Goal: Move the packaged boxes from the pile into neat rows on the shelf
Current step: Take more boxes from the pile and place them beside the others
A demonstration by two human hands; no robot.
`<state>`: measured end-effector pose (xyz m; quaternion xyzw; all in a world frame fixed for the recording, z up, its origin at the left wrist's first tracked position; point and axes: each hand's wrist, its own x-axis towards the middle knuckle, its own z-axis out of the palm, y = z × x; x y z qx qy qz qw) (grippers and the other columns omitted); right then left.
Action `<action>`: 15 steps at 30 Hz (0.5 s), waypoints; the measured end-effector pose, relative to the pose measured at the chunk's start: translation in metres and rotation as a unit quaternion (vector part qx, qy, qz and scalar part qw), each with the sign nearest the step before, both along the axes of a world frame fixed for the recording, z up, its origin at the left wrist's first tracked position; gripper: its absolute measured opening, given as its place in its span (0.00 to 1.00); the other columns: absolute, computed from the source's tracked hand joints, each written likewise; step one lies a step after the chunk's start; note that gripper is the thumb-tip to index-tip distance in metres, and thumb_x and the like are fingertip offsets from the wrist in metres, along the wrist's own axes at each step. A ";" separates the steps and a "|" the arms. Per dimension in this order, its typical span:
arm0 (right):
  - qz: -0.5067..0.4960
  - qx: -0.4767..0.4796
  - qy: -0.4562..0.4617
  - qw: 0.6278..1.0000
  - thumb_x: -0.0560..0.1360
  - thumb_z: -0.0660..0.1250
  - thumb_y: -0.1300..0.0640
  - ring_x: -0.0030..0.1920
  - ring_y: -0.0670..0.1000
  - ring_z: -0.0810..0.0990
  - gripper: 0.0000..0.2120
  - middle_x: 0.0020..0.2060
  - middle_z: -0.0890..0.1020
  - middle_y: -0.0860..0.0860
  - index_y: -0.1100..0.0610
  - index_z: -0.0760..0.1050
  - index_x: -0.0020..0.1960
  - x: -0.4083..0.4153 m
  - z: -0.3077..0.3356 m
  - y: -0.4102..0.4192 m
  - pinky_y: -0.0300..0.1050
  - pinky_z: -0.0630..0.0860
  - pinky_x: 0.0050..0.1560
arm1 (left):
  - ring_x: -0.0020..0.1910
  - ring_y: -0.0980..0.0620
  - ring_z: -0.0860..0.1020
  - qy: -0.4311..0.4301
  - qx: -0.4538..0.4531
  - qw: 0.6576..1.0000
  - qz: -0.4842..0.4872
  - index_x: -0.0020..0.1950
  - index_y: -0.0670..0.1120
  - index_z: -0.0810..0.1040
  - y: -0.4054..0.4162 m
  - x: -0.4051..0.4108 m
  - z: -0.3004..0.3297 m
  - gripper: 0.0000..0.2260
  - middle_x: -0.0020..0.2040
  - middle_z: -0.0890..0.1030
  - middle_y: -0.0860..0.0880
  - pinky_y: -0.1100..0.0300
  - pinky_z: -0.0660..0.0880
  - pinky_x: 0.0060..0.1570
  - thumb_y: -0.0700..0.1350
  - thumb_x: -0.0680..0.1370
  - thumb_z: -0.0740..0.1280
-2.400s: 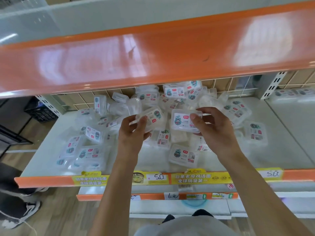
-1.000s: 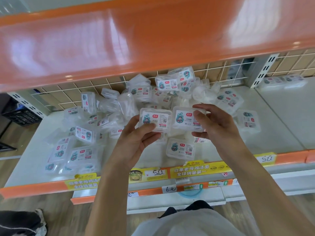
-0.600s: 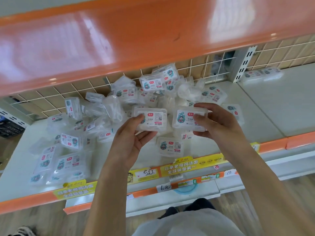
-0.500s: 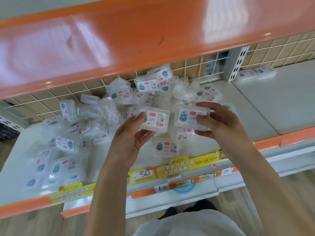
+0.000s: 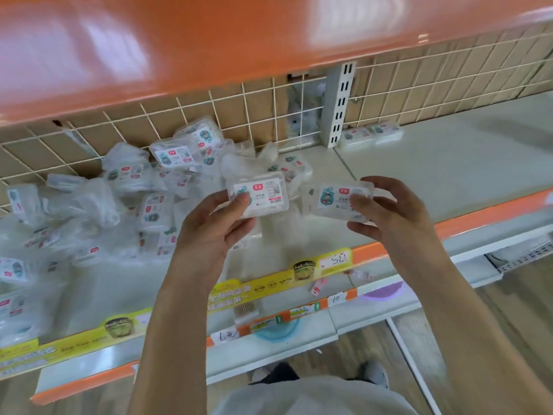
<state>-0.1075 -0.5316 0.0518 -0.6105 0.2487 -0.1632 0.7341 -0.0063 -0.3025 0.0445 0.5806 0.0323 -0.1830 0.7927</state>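
Boxes (image 5: 258,195) looked light, stiff and slick in clear plastic — best pinched by their short edges. Left hand (image 5: 215,226) clamped one, right hand (image 5: 386,212) another (image 5: 335,200), both above the shelf (image 5: 449,163); the pile (image 5: 125,199) lay left of the left hand.

Clear plastic packaged boxes (image 5: 258,195) are showing white labels with red tags and teal cartoon figures (print blurred); the glossy orange shelf lip (image 5: 478,215) is carrying a yellow price strip (image 5: 260,287).
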 end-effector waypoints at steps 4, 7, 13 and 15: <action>0.009 -0.001 0.007 1.000 0.76 0.72 0.62 0.48 0.56 0.86 0.13 0.45 0.87 0.56 0.56 0.77 0.60 -0.018 -0.001 -0.057 0.49 0.84 0.49 | 0.51 0.47 0.84 0.012 -0.006 0.999 0.044 0.53 0.42 0.80 -0.057 -0.024 -0.004 0.06 0.53 0.86 0.42 0.57 0.81 0.53 0.40 0.77 0.71; 0.028 -0.017 0.018 0.999 0.76 0.72 0.62 0.48 0.56 0.86 0.14 0.44 0.87 0.56 0.56 0.78 0.60 -0.029 0.000 -0.099 0.49 0.85 0.48 | 0.51 0.45 0.83 0.023 -0.005 0.997 0.074 0.57 0.41 0.79 -0.101 -0.043 -0.008 0.10 0.55 0.85 0.39 0.56 0.81 0.54 0.40 0.77 0.72; 0.056 -0.029 0.037 0.997 0.76 0.72 0.63 0.47 0.55 0.86 0.15 0.46 0.87 0.56 0.56 0.77 0.61 -0.051 0.000 -0.181 0.49 0.84 0.48 | 0.51 0.45 0.84 0.055 0.001 0.995 0.087 0.57 0.41 0.79 -0.182 -0.080 -0.023 0.11 0.53 0.85 0.40 0.57 0.81 0.53 0.42 0.76 0.73; 0.064 -0.031 0.042 0.997 0.76 0.72 0.62 0.47 0.54 0.87 0.15 0.46 0.87 0.55 0.55 0.77 0.61 -0.055 -0.004 -0.201 0.47 0.84 0.47 | 0.52 0.46 0.84 0.058 0.012 0.995 0.081 0.59 0.39 0.79 -0.200 -0.087 -0.026 0.15 0.53 0.86 0.42 0.57 0.81 0.53 0.42 0.75 0.74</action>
